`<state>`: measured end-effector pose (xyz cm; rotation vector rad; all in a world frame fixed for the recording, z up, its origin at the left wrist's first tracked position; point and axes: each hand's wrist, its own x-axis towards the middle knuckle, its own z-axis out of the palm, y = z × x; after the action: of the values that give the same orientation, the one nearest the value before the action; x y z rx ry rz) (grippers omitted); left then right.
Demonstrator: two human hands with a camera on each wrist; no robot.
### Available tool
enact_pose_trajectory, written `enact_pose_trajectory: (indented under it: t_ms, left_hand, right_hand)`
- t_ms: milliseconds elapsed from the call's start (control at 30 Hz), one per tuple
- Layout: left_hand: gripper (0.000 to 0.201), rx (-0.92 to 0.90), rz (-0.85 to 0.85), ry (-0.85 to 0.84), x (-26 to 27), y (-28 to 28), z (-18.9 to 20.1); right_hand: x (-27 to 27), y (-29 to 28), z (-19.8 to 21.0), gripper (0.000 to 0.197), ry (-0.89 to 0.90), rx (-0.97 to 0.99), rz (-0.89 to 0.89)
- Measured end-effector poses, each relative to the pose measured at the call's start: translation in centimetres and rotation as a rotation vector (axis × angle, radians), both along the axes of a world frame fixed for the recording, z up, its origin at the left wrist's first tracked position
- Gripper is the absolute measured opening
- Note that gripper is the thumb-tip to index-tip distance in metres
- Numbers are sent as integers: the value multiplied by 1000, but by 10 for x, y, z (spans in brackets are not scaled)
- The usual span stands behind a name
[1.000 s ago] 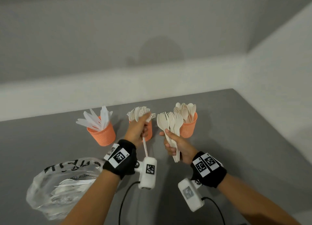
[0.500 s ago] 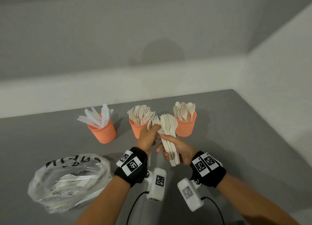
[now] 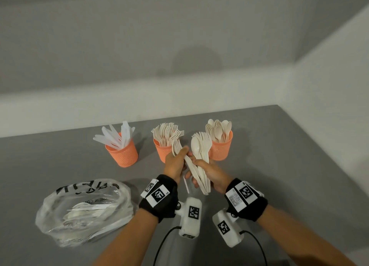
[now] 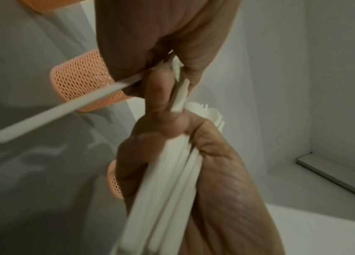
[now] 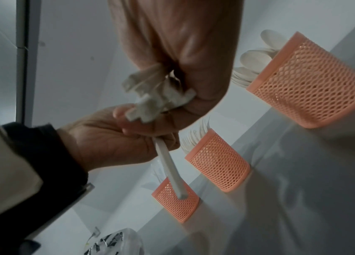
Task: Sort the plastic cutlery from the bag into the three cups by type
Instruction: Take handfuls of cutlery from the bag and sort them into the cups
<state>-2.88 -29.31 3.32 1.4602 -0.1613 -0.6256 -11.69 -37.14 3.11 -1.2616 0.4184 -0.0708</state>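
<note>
The right hand (image 3: 211,172) is curled round a fanned bundle of cream plastic forks and spoons (image 3: 200,157), handles down, heads up, presumably so each type can be read at a glance. The left hand (image 3: 175,163) pinches one cream plastic fork (image 3: 178,145) at its neck, beside the bundle; its handle (image 4: 63,107) juts free below the fingers. This looks like one piece being separated for the middle orange mesh cup of forks (image 3: 162,152) just behind. The left orange mesh cup (image 3: 122,155) holds white knives; the right orange mesh cup (image 3: 221,149) holds spoons. The three cups stand in a row, apart. A clear plastic bag with black lettering (image 3: 85,211), cutlery inside, lies near the left forearm.

The grey matte surface (image 3: 279,175) meets pale walls at a corner.
</note>
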Motion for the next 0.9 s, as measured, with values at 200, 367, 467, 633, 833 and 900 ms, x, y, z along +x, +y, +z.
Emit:
enact_pose_trajectory:
  t_ms: [200, 367, 467, 633, 833, 900]
  left_hand:
    - [26, -83, 96, 16, 14, 2, 7]
    - [19, -136, 250, -56, 58, 9, 16]
    - [31, -32, 345, -217, 84, 8, 26]
    - [25, -149, 492, -420, 113, -10, 51]
    - [25, -156, 461, -505, 125, -35, 40]
    - [27, -73, 413, -540, 123, -39, 26]
  right_hand:
    - [2, -14, -6, 23, 36, -54, -113]
    - [-6, -35, -15, 28, 118, -81, -157]
    - [-7, -44, -17, 26, 131, -64, -111]
    - [-5, -51, -8, 25, 127, -33, -113]
    - [0, -63, -4, 22, 160, -29, -133]
    - [1, -66, -3, 23, 163, -37, -137]
